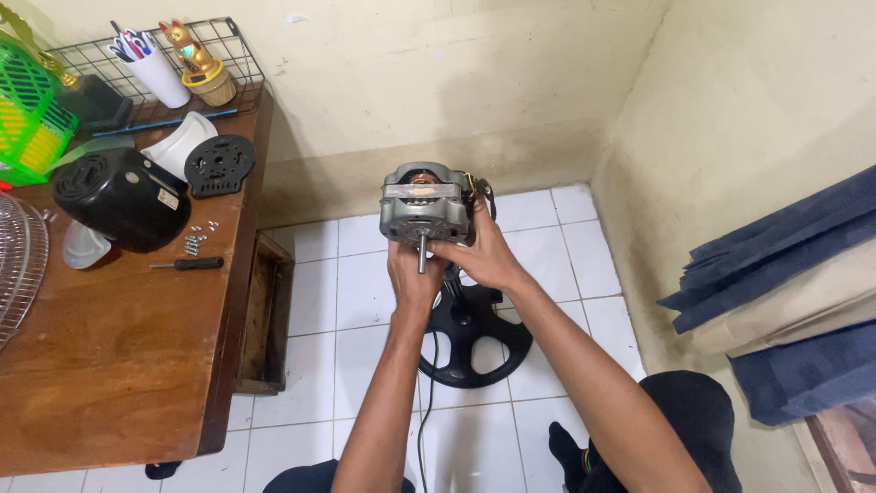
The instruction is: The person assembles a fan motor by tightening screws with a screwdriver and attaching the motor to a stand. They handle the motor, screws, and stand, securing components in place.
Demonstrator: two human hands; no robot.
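Note:
I hold a grey metal fan motor (422, 203) up in front of me with both hands, its steel shaft pointing down toward me. My left hand (411, 274) grips it from below at the left, near the shaft. My right hand (484, 256) wraps its lower right side, where wires leave the housing. Copper windings show at the motor's top. Below the hands, a black round fan base (474, 338) lies on the white tiled floor, with a cord running toward me.
A wooden table (119, 347) stands at left with a black motor cover (120, 196), a black round plate (219, 164), small screws (196, 239), a screwdriver (190, 264), a wire fan guard (18, 265) and a green basket (27, 119). Folded blue cloth (785, 274) lies at right.

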